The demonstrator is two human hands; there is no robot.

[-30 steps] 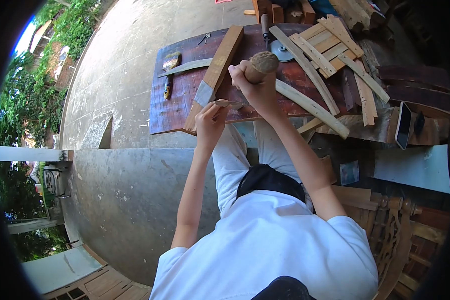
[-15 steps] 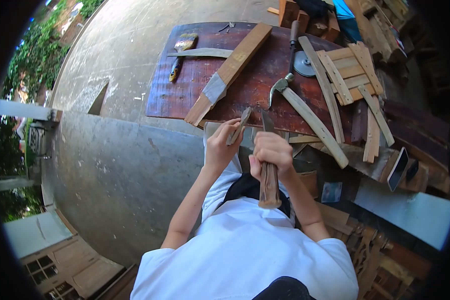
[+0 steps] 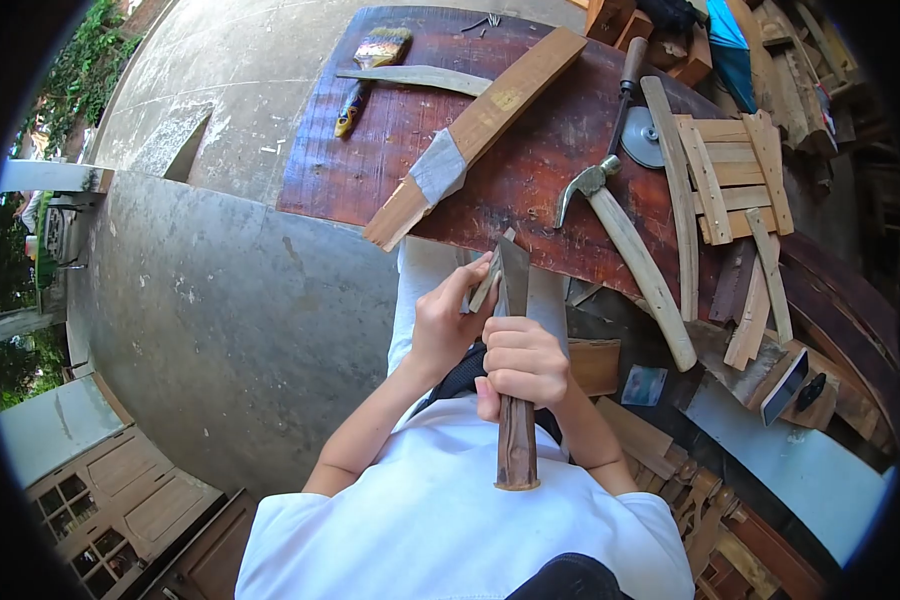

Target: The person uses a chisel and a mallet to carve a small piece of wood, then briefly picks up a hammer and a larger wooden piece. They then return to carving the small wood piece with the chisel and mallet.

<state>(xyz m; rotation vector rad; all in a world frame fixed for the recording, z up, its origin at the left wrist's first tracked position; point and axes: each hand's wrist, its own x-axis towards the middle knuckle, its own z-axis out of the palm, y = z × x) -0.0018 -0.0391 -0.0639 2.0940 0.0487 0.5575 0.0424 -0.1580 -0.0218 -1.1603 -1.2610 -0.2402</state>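
Note:
My right hand (image 3: 525, 368) is wrapped round the wooden handle of a broad-bladed knife (image 3: 513, 272), its blade pointing away from me. The handle's butt end comes back over my white shirt. In my left hand (image 3: 447, 315) is a small strip of wood (image 3: 484, 290), pinched between thumb and fingers. The blade lies against or just beside this strip; the exact contact is hidden. Both hands are in front of my body, at the near edge of a dark red wooden table (image 3: 310, 165). A claw hammer (image 3: 635, 250) rests on the table to the right.
A long board (image 3: 515, 90) with a grey wrapped patch lies across the table. A paintbrush (image 3: 370, 75) and a curved wooden strip (image 3: 420, 78) are left of it. A slatted wooden piece (image 3: 735, 170), a metal disc (image 3: 642, 135) and a phone (image 3: 785, 385) are on the right.
The knife has moved left and its blade now overlaps the wood strip. My right hand has come lower and closer to my left. The view has shifted slightly.

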